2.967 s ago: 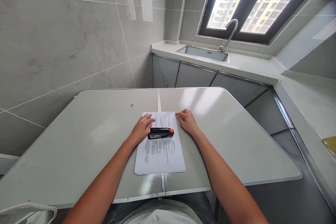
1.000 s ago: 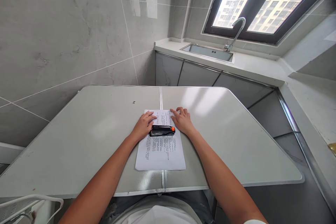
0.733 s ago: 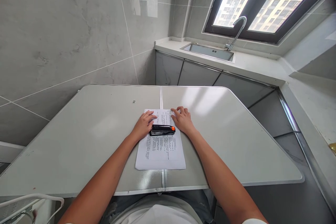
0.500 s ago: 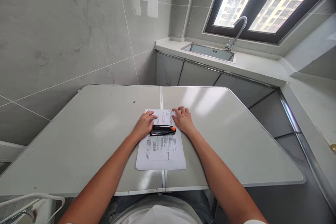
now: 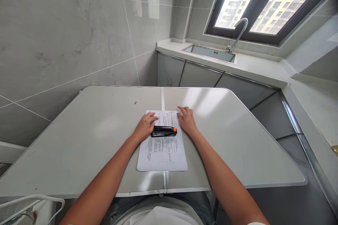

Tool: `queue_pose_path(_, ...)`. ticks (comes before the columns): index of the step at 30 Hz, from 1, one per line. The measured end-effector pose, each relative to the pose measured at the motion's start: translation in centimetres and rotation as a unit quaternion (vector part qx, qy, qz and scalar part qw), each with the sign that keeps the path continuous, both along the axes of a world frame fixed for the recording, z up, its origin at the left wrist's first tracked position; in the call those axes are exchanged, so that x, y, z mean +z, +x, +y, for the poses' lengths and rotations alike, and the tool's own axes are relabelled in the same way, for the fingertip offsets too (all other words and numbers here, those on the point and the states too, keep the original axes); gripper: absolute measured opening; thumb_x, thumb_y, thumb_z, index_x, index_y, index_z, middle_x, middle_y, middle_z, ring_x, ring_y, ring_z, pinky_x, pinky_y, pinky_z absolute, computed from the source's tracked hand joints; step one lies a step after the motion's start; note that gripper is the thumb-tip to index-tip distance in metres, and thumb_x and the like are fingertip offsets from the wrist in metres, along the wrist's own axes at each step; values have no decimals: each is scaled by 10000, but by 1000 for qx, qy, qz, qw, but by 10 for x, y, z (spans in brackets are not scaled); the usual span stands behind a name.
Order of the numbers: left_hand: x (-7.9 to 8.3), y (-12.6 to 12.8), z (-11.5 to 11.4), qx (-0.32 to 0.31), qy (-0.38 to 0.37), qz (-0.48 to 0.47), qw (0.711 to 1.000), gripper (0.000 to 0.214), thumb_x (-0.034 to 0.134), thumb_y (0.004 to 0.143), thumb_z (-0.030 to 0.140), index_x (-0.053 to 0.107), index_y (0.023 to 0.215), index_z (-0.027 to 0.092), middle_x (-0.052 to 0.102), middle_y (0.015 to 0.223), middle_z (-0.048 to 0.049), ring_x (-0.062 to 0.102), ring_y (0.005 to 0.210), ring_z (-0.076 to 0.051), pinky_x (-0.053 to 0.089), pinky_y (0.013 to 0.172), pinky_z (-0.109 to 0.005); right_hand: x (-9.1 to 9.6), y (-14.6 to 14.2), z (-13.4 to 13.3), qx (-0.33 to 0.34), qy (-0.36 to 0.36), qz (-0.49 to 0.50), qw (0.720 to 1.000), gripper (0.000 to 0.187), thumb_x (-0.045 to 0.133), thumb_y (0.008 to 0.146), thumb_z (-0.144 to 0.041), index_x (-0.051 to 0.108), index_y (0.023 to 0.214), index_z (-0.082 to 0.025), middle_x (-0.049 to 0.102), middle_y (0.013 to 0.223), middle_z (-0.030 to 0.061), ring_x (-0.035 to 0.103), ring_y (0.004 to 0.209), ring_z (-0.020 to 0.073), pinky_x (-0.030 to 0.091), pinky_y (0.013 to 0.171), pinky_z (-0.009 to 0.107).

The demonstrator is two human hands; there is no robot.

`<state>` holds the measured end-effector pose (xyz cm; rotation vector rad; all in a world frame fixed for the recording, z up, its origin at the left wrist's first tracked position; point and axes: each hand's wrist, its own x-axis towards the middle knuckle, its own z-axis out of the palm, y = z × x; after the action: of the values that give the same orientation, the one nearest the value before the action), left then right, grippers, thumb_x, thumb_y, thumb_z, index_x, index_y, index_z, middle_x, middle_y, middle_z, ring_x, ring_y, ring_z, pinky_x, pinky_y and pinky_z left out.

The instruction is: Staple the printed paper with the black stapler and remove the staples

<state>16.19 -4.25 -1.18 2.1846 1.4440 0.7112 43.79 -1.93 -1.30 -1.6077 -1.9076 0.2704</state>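
Black, orange-ended stapler [image 5: 164,131] crosswise on printed paper [image 5: 162,163], hiding some of its unreadable print. Left hand [image 5: 144,126] on the paper, with fingers slightly spread; right hand [image 5: 187,121] at its right edge, with index finger apart. Far right, sink [image 5: 207,52] with bottom hidden; near left, white slotted object [image 5: 17,210], cut off.

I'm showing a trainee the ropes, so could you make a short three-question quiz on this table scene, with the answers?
1. True or false: the stapler lies on the printed paper.
2. What colour is the patch at the stapler's right end? a) green b) orange c) blue
3. Fill in: the hand nearer the paper's far right corner is the ____ hand.

Key: 1. True. 2. b. 3. Right hand.
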Motion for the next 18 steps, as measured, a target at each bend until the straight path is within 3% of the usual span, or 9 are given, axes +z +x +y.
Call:
queue_pose_path(4,-1,-1,-1,-7,4,-3,1000,336,481,978,247,698,1234,258,534,1555,-78,388,1526,-264,213,1310,-546,8,6,-4,23,13,108,994,369,415,1049,-419,691,1146,-193,659,1005,97,580,922,244,502,876,395)
queue_pose_path(7,0,-3,-2,-18,4,10,1000,368,518,966,264,697,1287,256,510,1577,-83,364,1540,-272,219,1311,-534,20,7,-17,142,-8,114,983,421,403,1066,-476,706,957,-205,667,921,81,590,855,221,500,824,370)
queue_pose_path(10,6,-11,-3,-52,1,27,998,433,536,948,244,675,1358,250,477,1609,-80,337,1554,-285,198,1313,-548,33,-1,-33,295,-38,86,951,407,498,1034,-561,706,1113,-220,683,1053,93,607,984,242,508,902,384)
queue_pose_path(12,14,-22,-3,-84,-11,21,996,473,500,950,209,654,1394,267,495,1601,-54,353,1549,-266,196,1317,-540,38,-10,-42,356,-52,48,932,474,611,978,-593,654,1283,-232,674,1145,101,601,1061,256,504,956,395)
queue_pose_path(15,28,-40,-4,-139,-47,0,989,460,473,977,225,652,1394,297,568,1539,-25,405,1522,-236,207,1320,-517,40,-24,-50,363,-50,-7,930,454,646,986,-499,596,1359,-245,668,1183,94,595,1107,253,497,973,394)
queue_pose_path(18,35,-48,-6,-184,-66,12,981,397,612,964,373,681,1351,314,543,1562,-40,379,1538,-274,156,1320,-554,36,-31,-50,337,-44,-34,940,296,613,1014,-393,623,1265,-237,681,1105,80,607,1054,239,504,922,379)
